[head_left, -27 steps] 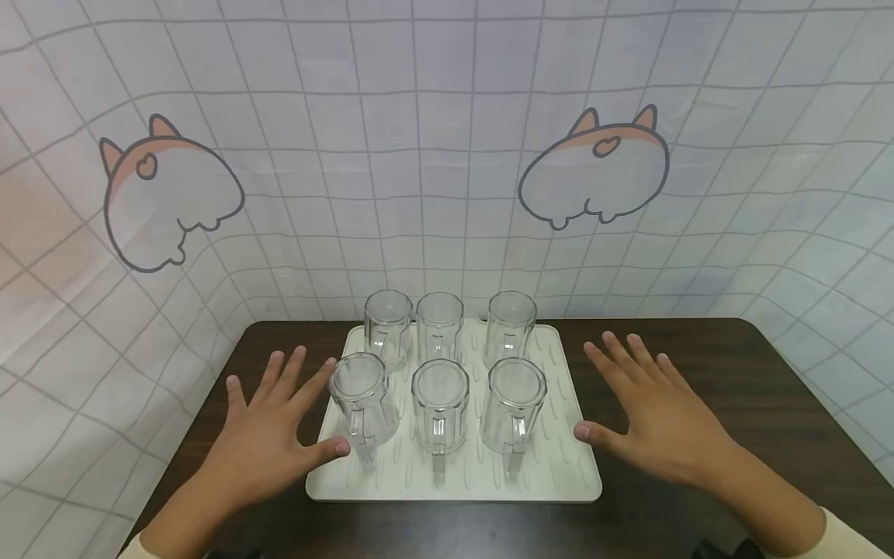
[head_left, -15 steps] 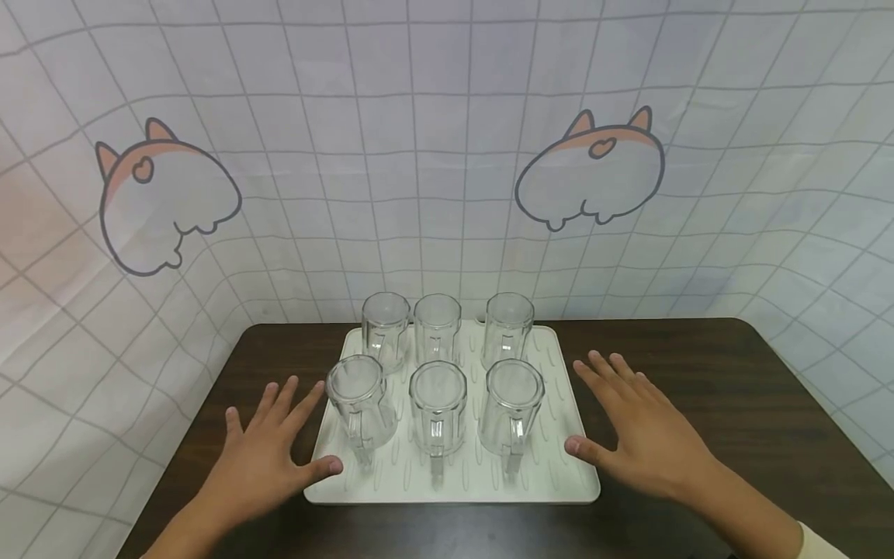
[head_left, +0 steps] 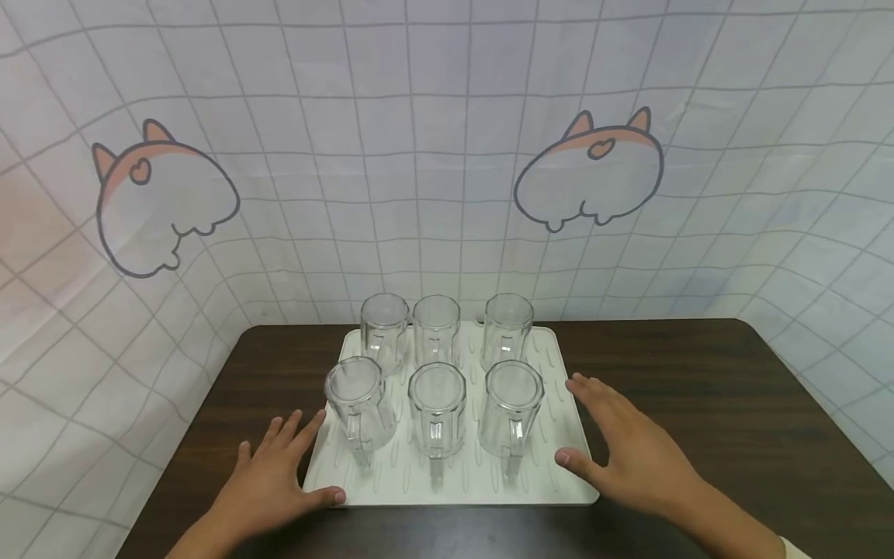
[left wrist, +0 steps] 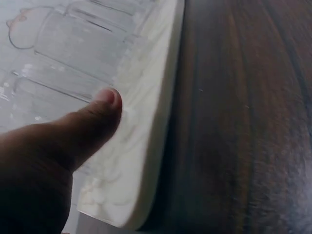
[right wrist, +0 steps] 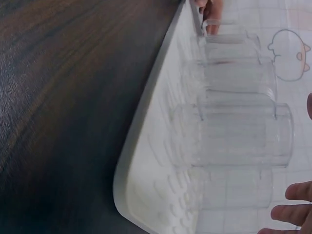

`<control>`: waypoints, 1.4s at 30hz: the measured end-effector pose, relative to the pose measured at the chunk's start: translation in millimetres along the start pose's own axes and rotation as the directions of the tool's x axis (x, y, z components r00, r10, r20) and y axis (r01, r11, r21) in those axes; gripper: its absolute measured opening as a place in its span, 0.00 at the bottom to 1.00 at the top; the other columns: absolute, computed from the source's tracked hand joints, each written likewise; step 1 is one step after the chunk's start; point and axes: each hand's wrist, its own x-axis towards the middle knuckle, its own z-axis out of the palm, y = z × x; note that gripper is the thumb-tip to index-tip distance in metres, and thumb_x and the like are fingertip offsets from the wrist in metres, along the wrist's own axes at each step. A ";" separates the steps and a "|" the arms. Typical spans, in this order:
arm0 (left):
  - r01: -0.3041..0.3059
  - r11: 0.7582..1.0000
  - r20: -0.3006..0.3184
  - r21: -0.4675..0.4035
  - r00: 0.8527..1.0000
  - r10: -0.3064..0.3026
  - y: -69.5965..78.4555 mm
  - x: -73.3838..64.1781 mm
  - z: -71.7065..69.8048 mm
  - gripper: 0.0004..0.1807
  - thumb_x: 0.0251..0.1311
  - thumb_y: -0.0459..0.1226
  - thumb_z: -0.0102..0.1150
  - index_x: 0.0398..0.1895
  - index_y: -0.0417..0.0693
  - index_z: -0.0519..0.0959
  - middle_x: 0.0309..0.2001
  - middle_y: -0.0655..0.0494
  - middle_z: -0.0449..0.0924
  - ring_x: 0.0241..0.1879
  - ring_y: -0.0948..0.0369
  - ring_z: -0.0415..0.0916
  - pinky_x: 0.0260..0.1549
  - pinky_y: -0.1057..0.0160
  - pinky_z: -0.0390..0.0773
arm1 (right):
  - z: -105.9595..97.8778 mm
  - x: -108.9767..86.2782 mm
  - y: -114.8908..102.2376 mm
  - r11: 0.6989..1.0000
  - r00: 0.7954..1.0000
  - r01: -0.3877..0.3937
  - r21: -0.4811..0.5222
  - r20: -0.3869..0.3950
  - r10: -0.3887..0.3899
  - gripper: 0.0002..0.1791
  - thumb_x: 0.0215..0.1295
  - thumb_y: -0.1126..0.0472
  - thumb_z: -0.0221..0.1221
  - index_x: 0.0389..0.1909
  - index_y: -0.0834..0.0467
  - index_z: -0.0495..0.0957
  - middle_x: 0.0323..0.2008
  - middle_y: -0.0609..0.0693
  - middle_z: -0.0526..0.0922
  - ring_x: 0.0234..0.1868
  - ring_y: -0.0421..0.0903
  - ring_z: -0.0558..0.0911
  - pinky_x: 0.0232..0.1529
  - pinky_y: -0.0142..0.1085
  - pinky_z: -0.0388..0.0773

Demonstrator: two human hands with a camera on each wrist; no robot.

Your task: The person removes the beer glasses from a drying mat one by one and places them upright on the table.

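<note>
Clear glass mugs stand in two rows on a white ridged tray (head_left: 545, 485). In front are a left mug (head_left: 359, 404), a middle mug (head_left: 438, 407) and a right mug (head_left: 513, 407), handles facing me. My left hand (head_left: 265, 485) is spread at the tray's front left corner, its thumb (left wrist: 97, 114) overlapping the tray in the left wrist view. On the other side my right hand (head_left: 639, 458) has its fingertips at the tray's right edge and its thumb over the front right part. Neither hand grips a mug.
The tray lies on a dark wood table (head_left: 705, 388). Behind it the back row holds a left mug (head_left: 386, 334), a middle mug (head_left: 436, 334) and a right mug (head_left: 507, 334). A white gridded curtain (head_left: 447, 178) with cartoon dog prints surrounds the table's back and sides.
Both hands have come down and toward the near side. The right hand has also moved left, closer to the tray's edge. Mugs and tray keep their places.
</note>
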 end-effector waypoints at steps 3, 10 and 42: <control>0.011 1.000 0.018 -0.004 1.000 -0.011 -3.5 0.0 4.3 0.70 0.37 0.82 0.59 0.81 0.50 0.58 0.74 0.28 0.58 0.72 0.27 0.51 0.55 0.15 0.49 | 5.2 -1.3 -1.7 1.000 1.000 -0.009 0.023 -0.023 0.010 0.44 0.65 0.36 0.65 0.76 0.54 0.64 0.73 0.51 0.69 0.70 0.57 0.70 0.55 0.60 0.77; 0.028 0.999 0.015 -0.027 1.000 -0.027 -6.2 0.7 9.2 0.71 0.37 0.80 0.62 0.78 0.42 0.61 0.73 0.26 0.58 0.72 0.26 0.51 0.56 0.17 0.49 | 15.3 -3.7 -6.9 0.995 0.998 -0.023 0.099 -0.054 0.029 0.37 0.65 0.40 0.67 0.70 0.52 0.71 0.66 0.49 0.76 0.64 0.53 0.76 0.53 0.56 0.78; 0.015 0.998 -0.021 -0.054 1.000 -0.016 -10.0 -6.4 15.8 0.63 0.42 0.80 0.59 0.77 0.52 0.66 0.75 0.31 0.58 0.74 0.30 0.50 0.61 0.20 0.47 | 70.9 3.7 -30.3 0.876 0.974 0.216 0.431 -0.159 -0.162 0.21 0.58 0.67 0.74 0.50 0.54 0.78 0.43 0.43 0.85 0.39 0.43 0.86 0.40 0.34 0.83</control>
